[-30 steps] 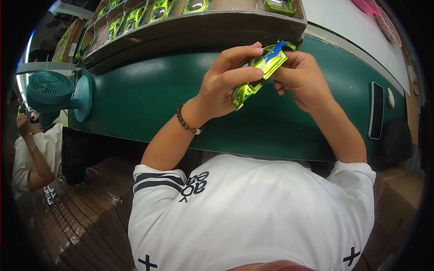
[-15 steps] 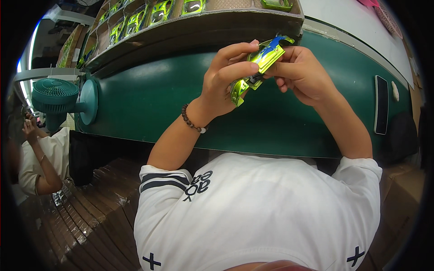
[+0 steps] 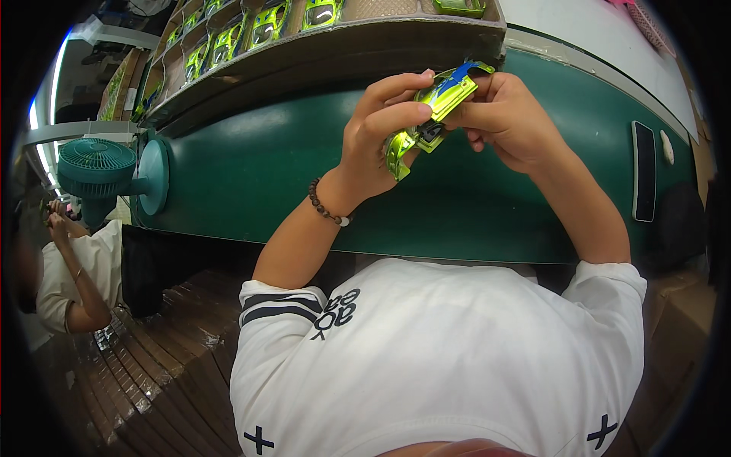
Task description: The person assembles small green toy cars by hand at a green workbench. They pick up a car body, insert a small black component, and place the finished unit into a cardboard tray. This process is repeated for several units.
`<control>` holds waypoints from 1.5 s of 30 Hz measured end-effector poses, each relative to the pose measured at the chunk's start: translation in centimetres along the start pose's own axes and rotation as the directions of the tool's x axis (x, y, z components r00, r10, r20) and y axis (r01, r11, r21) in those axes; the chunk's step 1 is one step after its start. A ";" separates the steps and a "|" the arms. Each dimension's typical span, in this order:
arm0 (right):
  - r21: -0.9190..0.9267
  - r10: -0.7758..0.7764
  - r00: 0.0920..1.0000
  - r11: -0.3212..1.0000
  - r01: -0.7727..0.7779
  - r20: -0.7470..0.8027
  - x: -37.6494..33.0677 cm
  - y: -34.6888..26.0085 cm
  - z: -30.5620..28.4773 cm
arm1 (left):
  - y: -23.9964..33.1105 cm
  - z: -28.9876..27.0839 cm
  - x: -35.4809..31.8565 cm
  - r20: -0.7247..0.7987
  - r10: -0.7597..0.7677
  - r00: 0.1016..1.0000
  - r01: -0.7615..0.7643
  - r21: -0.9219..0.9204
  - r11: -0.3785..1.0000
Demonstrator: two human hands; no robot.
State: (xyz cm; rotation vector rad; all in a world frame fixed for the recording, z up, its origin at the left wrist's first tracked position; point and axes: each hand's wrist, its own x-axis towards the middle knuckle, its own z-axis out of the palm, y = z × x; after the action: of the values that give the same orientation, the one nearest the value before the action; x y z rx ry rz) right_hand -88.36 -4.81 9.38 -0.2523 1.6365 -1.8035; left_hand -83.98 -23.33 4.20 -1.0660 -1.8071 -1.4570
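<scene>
Above the green table I hold a shiny yellow-green toy car body shell (image 3: 448, 102) with blue markings, tilted on its side. My left hand (image 3: 381, 126) is closed round its left part, thumb and fingers on the outer face. My right hand (image 3: 506, 118) is closed at the shell's right end and inner side, with its thumb and curled fingers against it. Those fingertips are partly hidden by the shell, so I cannot tell if they pinch a small part too. A dark piece, perhaps a window, shows near the shell's middle.
Beyond my hands a divided cardboard box (image 3: 320, 42) holds several similar car shells. On the left of the green table (image 3: 251, 167) stands a teal fan (image 3: 99, 164). A phone (image 3: 643, 171) lies at the right. A co-worker (image 3: 80, 278) sits at far left, beside stacked cardboard (image 3: 160, 350).
Both hands keep their hold on the shell, which has turned and shifted very slightly. The whole view has moved a little. The co-worker's hands have shifted slightly.
</scene>
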 end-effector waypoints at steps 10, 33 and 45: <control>0.061 0.038 0.998 0.997 -0.041 0.042 0.1 -0.1 -0.1 | 0.2 -0.1 0.1 0.014 -0.002 1.000 0.002 0.015 1.000; -0.792 -0.578 0.666 0.055 0.608 0.471 -3.0 0.0 -0.1 | 1.5 -0.5 -0.3 0.067 -0.349 0.935 0.354 -0.109 0.929; -0.856 -0.748 0.445 -0.323 0.404 0.492 -2.0 3.5 -0.9 | 2.7 0.3 0.1 0.102 0.043 0.994 -0.111 0.877 0.467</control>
State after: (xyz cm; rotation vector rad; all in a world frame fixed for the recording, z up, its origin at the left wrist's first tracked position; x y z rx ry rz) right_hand -86.15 -2.86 6.46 -1.9646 3.1346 -0.7093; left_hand -81.76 -22.74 5.60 -0.5958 -2.1009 -0.2297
